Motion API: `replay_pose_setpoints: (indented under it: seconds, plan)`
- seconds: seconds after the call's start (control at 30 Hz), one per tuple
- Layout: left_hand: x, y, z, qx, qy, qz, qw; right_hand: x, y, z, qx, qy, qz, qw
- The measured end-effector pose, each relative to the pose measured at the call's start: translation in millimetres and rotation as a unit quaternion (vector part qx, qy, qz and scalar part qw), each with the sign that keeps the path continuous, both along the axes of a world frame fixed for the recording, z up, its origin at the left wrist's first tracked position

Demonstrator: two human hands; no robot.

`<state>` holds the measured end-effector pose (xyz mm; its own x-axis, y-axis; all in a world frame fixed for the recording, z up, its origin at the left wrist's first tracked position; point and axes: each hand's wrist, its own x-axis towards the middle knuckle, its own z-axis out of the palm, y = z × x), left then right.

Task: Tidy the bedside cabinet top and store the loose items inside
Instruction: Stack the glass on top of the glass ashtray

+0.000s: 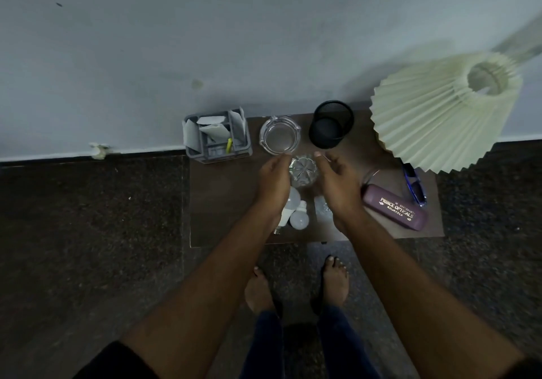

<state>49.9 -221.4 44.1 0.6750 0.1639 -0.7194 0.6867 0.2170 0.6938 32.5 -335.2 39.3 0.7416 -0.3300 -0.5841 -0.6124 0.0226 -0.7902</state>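
The dark wooden cabinet top (223, 202) carries loose items. A cut-glass tumbler (303, 172) stands at its middle, between my two hands. My left hand (274, 179) is at the tumbler's left side and my right hand (337, 182) at its right, fingers curled close to the glass; whether they touch it is unclear. Behind it sits a clear glass ashtray (280, 134). Two white bulbs (296, 211) lie under my left wrist. A crumpled clear wrapper (322, 210) lies under my right wrist. A purple spectacle case (396, 207) and blue glasses (415, 183) lie at the right.
A grey organiser (217, 136) with papers and a yellow item stands at the back left corner. A black mesh pen cup (331, 125) stands at the back. A pleated cream lampshade (445, 109) overhangs the right side. My bare feet (296, 285) stand on dark speckled floor in front.
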Motion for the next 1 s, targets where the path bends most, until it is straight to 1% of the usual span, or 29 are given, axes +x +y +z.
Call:
replay_pose_setpoints:
  seconds: [0.1,0.17,0.23,0.47,0.63,0.73,0.8,0.87,0.93,1.0]
  plan:
    - [1,-4,-3,0.009,0.001,-0.022,1.000,5,5,2,0.002,0.025,0.041,0.999]
    - [0,-5,-5,0.019,-0.013,-0.038,0.999,6,8,2,0.007,0.027,0.050,0.998]
    - [0,-6,-8,0.032,-0.023,-0.052,0.998,8,10,3,-0.009,0.035,0.052,0.998]
    - [-10,-14,-1,0.025,-0.058,-0.077,0.995,9,9,12,-0.052,0.029,0.005,0.998]
    - [-21,-16,6,0.012,-0.082,-0.051,0.995,2,-2,24,-0.059,0.016,-0.033,0.998]
    - [-23,-9,7,0.011,-0.043,-0.003,0.999,-8,-8,29,-0.062,-0.038,-0.042,0.996]
    - [-22,-4,13,-0.059,0.024,0.010,0.998,-16,-10,31,-0.036,-0.077,-0.040,0.996]
    - [-18,2,20,-0.140,0.073,-0.008,0.987,-22,-9,32,-0.004,-0.103,-0.034,0.994]
    - [-15,8,24,-0.164,0.063,-0.024,0.984,-25,-9,34,0.026,-0.123,-0.011,0.992]
    - [-12,14,27,-0.160,0.036,-0.028,0.986,-23,-10,35,0.054,-0.130,0.015,0.990]
